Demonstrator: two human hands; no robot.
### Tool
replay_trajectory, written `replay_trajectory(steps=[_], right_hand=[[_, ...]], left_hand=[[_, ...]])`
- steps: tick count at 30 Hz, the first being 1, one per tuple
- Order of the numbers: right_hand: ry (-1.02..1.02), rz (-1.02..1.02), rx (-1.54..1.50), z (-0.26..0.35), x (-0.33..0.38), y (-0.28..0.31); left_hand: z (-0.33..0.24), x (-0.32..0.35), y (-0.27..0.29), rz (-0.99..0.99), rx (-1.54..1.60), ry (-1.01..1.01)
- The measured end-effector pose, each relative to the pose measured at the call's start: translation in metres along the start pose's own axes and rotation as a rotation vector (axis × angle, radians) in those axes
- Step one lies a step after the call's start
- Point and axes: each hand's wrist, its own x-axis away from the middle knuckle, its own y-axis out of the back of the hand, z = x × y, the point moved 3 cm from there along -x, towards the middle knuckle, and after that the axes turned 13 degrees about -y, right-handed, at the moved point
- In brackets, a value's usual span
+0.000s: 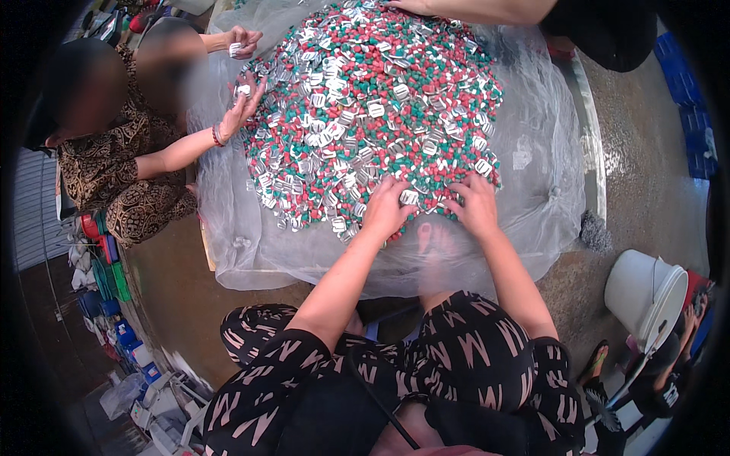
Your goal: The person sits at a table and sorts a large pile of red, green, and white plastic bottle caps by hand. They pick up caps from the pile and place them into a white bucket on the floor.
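A big heap of small parts [365, 99], red and green plastic bits mixed with silver metal clips, lies on a clear plastic sheet [532, 197]. My left hand [386, 207] rests palm down on the heap's near edge, fingers spread among the pieces. My right hand [475, 204] lies beside it, also palm down on the edge, fingertips next to a silver clip [409, 197]. I cannot tell whether either hand grips a piece.
A person in a patterned brown dress [114, 175] sits at the left, both hands at the heap. Another person's arm [487, 9] reaches in at the top. A white bucket [646, 292] stands at the right. Clutter lies at the lower left.
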Motion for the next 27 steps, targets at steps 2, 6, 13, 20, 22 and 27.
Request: replay_trajectory(steps=[2, 6, 13, 20, 22, 27], right_hand=[[-0.028, 0.034, 0.101, 0.005, -0.002, -0.007], [-0.142, 0.015, 0.056, -0.015, -0.015, -0.017], [-0.571, 0.115, -0.502, -0.056, -0.028, -0.004], [-0.839, -0.023, -1.209, -0.1, -0.036, 0.012], [-0.842, -0.011, -1.119, -0.116, -0.042, 0.013], [-0.639, 0.032, -0.319, -0.09, -0.042, 0.007]], left_hand=[[0.003, -0.001, -0.001, 0.04, -0.051, 0.041], [0.043, -0.007, 0.0, 0.001, 0.339, 0.301], [0.053, -0.036, 0.025, -0.187, 1.025, 0.462], [0.042, -0.074, 0.007, -0.027, -0.322, 0.181], [0.075, -0.07, -0.004, -0.046, 0.087, 0.267], [0.035, -0.057, 0.033, -0.304, 1.274, 0.398]])
